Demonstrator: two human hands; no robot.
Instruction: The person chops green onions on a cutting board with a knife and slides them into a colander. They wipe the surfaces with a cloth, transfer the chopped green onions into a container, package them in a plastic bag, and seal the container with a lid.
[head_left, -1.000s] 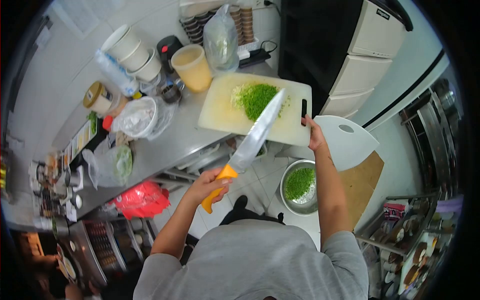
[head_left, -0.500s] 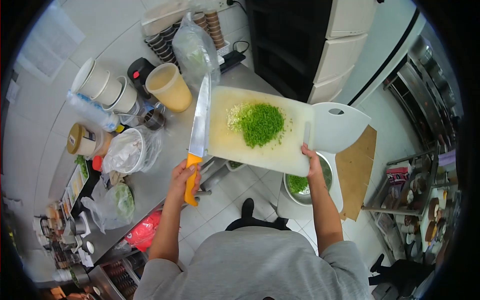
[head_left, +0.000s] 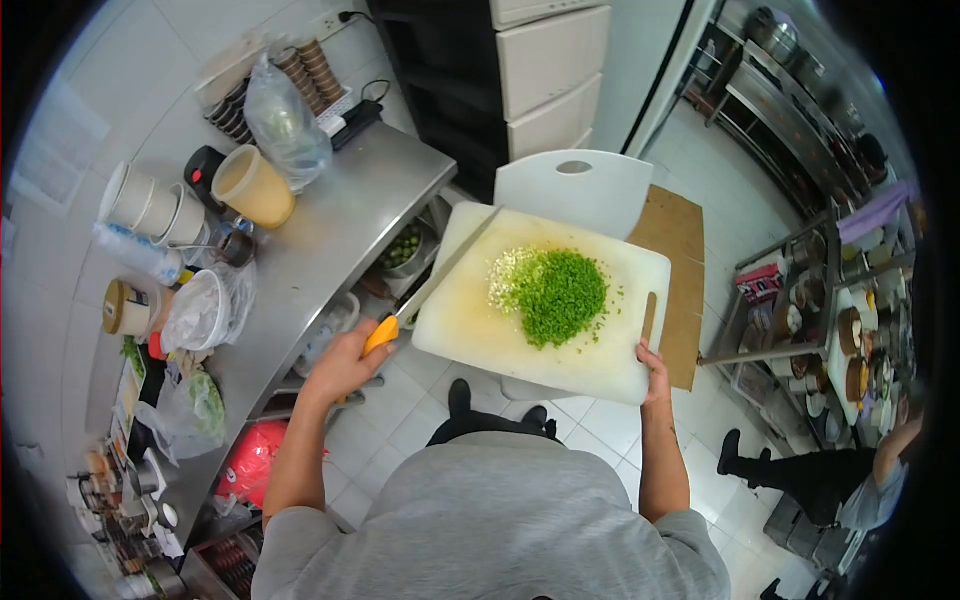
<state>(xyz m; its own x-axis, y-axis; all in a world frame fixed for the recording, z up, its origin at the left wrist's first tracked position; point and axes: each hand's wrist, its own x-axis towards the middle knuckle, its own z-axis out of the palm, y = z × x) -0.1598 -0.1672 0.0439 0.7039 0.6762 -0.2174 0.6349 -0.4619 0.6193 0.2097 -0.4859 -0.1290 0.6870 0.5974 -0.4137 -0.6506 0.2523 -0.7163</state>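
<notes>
My left hand is closed around the orange handle of a large kitchen knife. Its blade runs diagonally along the left edge of a white cutting board; whether it touches the board I cannot tell. On the board lies a heap of finely chopped green onion, paler bits at its left side. My right hand grips the board's lower right corner, just below the handle slot. The board is held in the air in front of a white plastic chair and covers most of its seat.
To the left runs a steel counter with a tub of yellowish contents, a bag-lined white container and stacked cups. Cardboard lies right of the chair. Shelving and another person are at the right.
My view has turned right, away from the counter. The board has come over the chair, hiding the metal bowl of chopped greens seen before. The knife has tilted rightward along the board's edge.
</notes>
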